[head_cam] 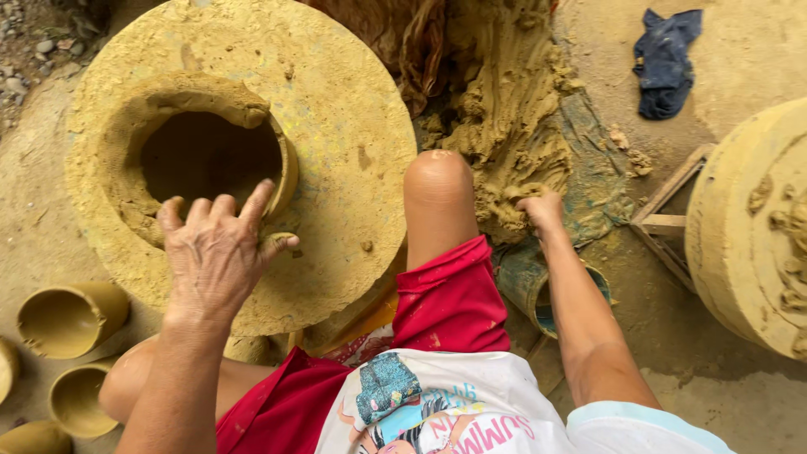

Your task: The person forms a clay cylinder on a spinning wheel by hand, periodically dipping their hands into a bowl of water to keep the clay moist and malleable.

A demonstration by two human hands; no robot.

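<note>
Left hand [217, 248], fingers spread apart, rests on rim of half-formed clay pot [202, 151] on round wheel [336, 101]. Right hand [542, 210] fingers dug into clay heap [504, 109]. Bent knee [437, 181] between them. Finished pots [71, 315] left; blue cloth [664, 63] far right.

Clay cups [71, 317] lie left (dark rag [666, 63] far right).

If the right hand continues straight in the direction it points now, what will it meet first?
The right hand points up and slightly left in the picture, straight into the heap of wet clay. Its fingers already seem to dig into the lower edge, so the clay is first, probably with no gap left.
</note>
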